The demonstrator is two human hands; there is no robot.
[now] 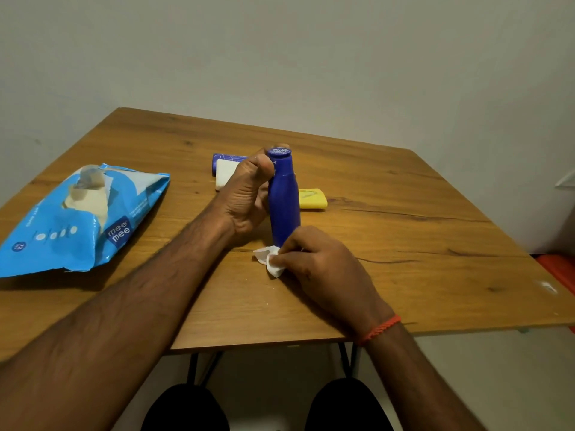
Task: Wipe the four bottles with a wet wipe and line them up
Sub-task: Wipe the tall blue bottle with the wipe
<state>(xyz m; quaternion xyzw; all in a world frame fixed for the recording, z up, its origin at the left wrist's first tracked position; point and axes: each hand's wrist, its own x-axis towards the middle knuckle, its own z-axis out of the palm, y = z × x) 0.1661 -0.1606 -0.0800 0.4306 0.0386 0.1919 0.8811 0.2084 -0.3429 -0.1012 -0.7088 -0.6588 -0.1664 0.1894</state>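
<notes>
You're wiping the blue bottle [284,206]: left hand [245,197] grips its neck, right hand [323,269] pinches the wet wipe [272,259] below its fingertips (next, probably stroke upward).

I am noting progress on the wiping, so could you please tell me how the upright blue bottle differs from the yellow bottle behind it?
Pose: the blue bottle stands upright; the yellow bottle lies flat on the table.
Handling: the left hand grips the blue bottle near its cap while the right hand holds a wet wipe at its base; no hand touches the yellow bottle.
Colour: dark blue against yellow.
Both are opaque.
</notes>
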